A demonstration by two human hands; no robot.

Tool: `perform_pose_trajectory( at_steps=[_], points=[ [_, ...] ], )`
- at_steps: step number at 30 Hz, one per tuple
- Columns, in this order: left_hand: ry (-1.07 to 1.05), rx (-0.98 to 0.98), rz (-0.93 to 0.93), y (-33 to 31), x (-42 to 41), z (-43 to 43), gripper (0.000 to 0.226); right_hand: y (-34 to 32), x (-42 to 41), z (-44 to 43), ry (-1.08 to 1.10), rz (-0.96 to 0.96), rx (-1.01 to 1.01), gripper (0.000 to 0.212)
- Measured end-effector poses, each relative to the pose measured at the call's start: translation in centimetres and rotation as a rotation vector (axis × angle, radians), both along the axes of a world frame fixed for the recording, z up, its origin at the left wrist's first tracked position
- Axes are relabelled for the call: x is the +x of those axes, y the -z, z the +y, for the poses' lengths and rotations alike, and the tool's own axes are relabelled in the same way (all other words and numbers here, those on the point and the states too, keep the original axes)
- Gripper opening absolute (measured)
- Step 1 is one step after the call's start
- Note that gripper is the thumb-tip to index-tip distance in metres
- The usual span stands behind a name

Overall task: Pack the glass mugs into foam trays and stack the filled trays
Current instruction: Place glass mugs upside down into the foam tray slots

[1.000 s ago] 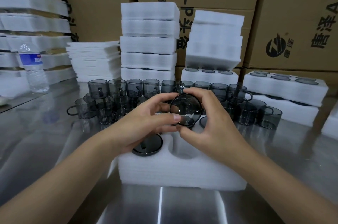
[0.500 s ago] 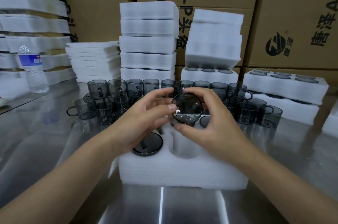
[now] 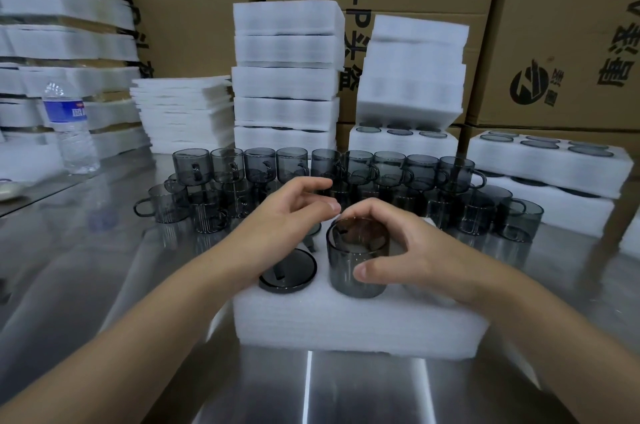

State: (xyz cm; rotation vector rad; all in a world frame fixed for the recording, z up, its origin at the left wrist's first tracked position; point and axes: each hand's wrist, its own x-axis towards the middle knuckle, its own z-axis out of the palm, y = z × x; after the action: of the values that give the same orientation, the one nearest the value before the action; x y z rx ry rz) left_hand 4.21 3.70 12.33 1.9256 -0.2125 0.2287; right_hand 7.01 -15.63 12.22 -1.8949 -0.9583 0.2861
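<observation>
Foam tray (image 3: 346, 323): nearest you on the counter (image 3: 104, 268). Press straight down so it doesn't skid.
Mug (image 3: 356, 268): upright, base in the tray's front middle pocket, mostly above the foam.
Right hand (image 3: 426, 250): grip wrapped round that mug. Sink it evenly, without tilting it.
Left hand (image 3: 287, 216): grip loose and empty beside the rim, free to steady the foam.
Seated mug (image 3: 287, 273): left pocket; match its depth.
Loose mugs (image 3: 381, 167): waiting beyond.

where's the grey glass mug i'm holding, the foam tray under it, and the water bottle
smoky grey glass mug (image 3: 341, 268): head view, side wall
white foam tray (image 3: 346, 323): head view, front wall
clear plastic water bottle (image 3: 65, 110): head view, blue label
</observation>
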Motion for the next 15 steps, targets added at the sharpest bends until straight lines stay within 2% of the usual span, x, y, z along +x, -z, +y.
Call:
perform_pose_trajectory(
  at_steps=[8,12,15],
  points=[
    [0.026,0.046,0.023,-0.03,0.05,0.03,0.033,-0.39,-0.17,-0.62,-0.016,-0.032,-0.127,0.048],
    [0.062,0.063,0.026,0.18,0.10,0.20,0.041,-0.44,-0.34,-0.73,0.069,-0.150,-0.266,0.050],
    [0.094,0.094,0.029,0.21,0.06,0.22,0.045,-0.47,-0.11,-0.91,0.067,-0.167,-0.304,0.052]
  ],
)
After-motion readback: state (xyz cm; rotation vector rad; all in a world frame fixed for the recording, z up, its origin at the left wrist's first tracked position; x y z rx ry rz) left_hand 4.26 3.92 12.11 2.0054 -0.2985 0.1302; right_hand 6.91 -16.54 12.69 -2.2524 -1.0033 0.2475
